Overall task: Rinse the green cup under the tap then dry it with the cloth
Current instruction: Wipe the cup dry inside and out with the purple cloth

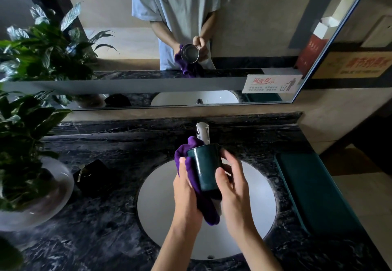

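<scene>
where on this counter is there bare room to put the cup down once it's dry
Bare dark marble countertop lies front-left, between the white plant bowl and the sink basin. A narrower strip runs between the basin and the teal tray. The left edge is crowded: potted plant and a black object.

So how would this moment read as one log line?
step: drying | left hand: cloth against cup | right hand: holding cup | place: over sink

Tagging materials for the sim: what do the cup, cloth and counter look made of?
Green cup: glossy dark green outside; its mirror reflection shows a metallic inside, probably steel. Purple cloth: soft, matte, looks like microfibre. Counter: polished, dark, white-veined stone, likely marble.
</scene>
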`<state>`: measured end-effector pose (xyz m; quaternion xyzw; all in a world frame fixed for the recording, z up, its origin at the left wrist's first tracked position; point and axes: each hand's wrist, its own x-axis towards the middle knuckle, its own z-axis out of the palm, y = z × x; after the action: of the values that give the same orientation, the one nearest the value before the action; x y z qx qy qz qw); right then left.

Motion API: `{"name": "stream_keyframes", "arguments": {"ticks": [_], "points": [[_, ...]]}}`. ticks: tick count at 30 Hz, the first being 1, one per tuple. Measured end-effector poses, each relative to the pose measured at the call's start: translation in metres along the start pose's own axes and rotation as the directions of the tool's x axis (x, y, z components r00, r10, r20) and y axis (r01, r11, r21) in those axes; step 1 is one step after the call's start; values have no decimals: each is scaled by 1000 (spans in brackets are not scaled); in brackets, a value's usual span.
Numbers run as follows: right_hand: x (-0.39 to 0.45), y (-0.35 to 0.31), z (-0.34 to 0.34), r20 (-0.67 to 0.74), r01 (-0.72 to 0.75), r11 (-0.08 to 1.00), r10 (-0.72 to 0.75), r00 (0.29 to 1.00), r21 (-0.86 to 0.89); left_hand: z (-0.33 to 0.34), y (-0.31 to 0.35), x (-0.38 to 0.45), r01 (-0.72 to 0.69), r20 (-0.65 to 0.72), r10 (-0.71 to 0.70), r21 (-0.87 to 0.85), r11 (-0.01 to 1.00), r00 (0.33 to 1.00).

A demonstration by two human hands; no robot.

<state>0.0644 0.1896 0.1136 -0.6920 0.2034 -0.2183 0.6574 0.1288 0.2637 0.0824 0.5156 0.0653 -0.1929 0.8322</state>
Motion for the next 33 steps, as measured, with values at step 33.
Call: {"name": "stream_keyframes", "arguments": {"ticks": [33], "points": [[3, 10, 5, 96, 17, 999, -12, 995, -46, 0, 13, -14, -217, 238, 166, 205, 954, 957]]}}
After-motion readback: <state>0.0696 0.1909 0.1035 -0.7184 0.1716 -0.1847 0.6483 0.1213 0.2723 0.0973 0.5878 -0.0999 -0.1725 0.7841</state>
